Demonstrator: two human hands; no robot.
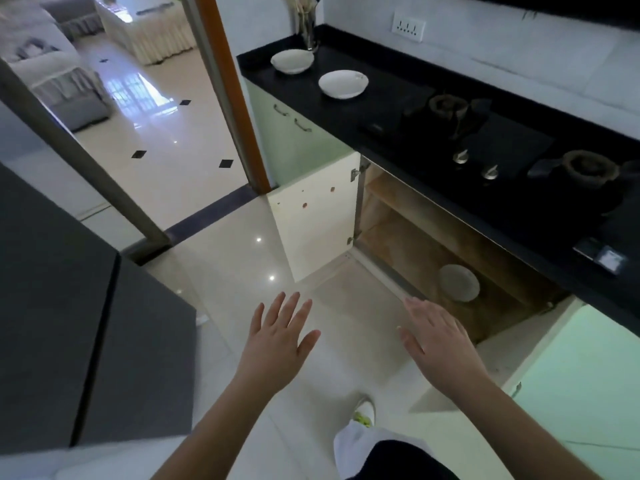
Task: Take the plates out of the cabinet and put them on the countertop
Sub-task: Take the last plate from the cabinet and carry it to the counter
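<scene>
Below, both hands spread flat, empty: left hand, right hand near cabinet front edge. One plate inside on cabinet floor; two plates on bench, well apart from bench edge.

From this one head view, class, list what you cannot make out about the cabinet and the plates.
- Cabinet rear: shadowed under the countertop overhang; more plates cannot be told.
- Plate in the cabinet: dim, single or stacked unclear.
- Right door: cut off by the frame edge.
- Two countertop plates: depth unclear.
</scene>
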